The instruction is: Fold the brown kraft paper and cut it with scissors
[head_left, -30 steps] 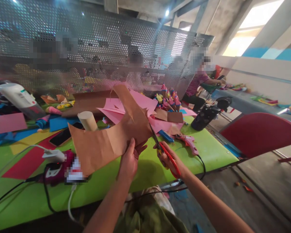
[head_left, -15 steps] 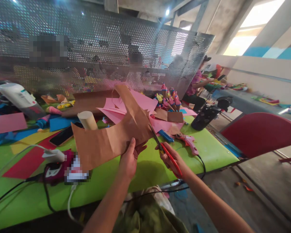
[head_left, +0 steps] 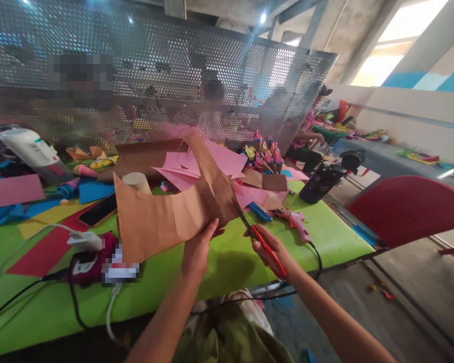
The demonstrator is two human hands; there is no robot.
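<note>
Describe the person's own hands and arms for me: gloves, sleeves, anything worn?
Both the left hand and the right hand are bare, with no gloves. The left forearm and right forearm show no sleeves, and no watch or bracelet shows. Some fingers are partly hidden, so I can't rule out rings.

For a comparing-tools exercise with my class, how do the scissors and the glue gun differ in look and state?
The scissors have red handles; the glue gun is pink. The scissors are held in the right hand, while the glue gun lies on the green table. The glue gun has a black cord; the scissors show none. Both are tools.
</note>
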